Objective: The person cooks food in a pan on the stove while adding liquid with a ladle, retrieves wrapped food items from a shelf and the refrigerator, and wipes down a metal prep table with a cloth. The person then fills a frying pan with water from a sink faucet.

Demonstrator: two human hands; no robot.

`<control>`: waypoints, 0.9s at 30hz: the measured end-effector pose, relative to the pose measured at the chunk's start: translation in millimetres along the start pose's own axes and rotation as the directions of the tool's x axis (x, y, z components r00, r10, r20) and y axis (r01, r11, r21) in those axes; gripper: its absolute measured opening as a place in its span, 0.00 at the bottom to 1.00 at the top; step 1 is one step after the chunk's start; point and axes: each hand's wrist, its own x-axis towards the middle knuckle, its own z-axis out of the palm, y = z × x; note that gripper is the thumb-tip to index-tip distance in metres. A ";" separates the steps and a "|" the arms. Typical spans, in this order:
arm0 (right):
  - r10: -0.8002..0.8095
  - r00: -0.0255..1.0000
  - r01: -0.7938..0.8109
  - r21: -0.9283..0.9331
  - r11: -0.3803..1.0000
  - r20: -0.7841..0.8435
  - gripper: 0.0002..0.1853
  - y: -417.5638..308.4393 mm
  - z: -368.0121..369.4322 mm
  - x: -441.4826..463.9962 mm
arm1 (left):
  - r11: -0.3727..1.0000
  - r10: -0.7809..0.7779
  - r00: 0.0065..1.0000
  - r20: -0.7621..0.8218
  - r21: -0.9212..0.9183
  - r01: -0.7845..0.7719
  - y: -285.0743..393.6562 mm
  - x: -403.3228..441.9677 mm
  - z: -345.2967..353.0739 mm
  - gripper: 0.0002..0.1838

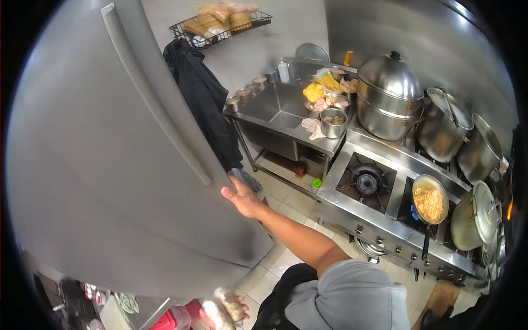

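Observation:
A large grey refrigerator door with a long vertical handle fills the left of the head view. My right hand rests against the door's side edge below the handle, thumb apart and fingers stretched along the edge. At the bottom, my left hand is closed around clear plastic bags with pale contents. Motion blurs them, and I cannot make out what is inside.
A pan of orange-brown food sits over a lit burner on the stove. Big pots and a steamer stand behind. A steel sink has bowls and bags beside it. A dark garment hangs near the fridge.

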 end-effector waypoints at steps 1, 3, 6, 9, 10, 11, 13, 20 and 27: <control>-0.006 1.000 0.005 -0.047 0.999 -0.017 0.49 0.9 -3.4 -10.6 | 0.998 -0.001 0.999 0.048 0.069 -0.003 -18.9 -0.6 -42.8 0.56; -0.045 0.999 0.046 -0.057 0.997 0.016 0.49 -2.3 -13.1 -34.8 | 0.993 -0.115 0.986 0.117 0.023 0.113 -43.6 30.2 -11.9 0.59; -0.092 0.993 0.101 -0.129 0.987 0.072 0.49 -20.6 -27.7 -84.1 | 0.970 -0.222 0.952 0.211 -0.049 0.237 -92.5 57.0 11.0 0.55; -0.125 0.979 0.156 -0.193 0.969 0.164 0.49 -25.2 -45.4 -137.4 | 0.953 -0.302 0.929 0.214 0.031 0.302 -148.5 70.4 23.0 0.58; -0.130 0.956 0.179 -0.172 0.969 0.263 0.49 -33.8 -54.2 -157.0 | 0.950 -0.312 0.931 0.190 0.044 0.309 -164.2 72.4 35.1 0.57; -0.136 0.921 0.203 -0.150 0.968 0.365 0.49 -43.7 -63.2 -174.0 | 0.952 -0.303 0.928 0.216 0.021 0.306 -180.1 77.0 42.7 0.55; -0.192 0.850 0.301 -0.154 0.941 0.490 0.49 -63.6 -83.2 -202.4 | 0.953 -0.289 0.927 0.239 -0.014 0.301 -205.7 84.2 59.8 0.54; -0.304 0.893 0.434 -0.454 0.778 0.331 0.45 -106.4 -126.3 -296.3 | 0.957 0.252 0.944 -0.215 0.199 -0.211 -248.8 100.2 108.3 0.43; -0.298 0.807 0.552 -0.470 0.689 0.510 0.42 -80.1 -110.0 -330.7 | 0.837 0.535 0.782 -0.321 0.076 -0.542 -219.6 99.8 85.5 0.42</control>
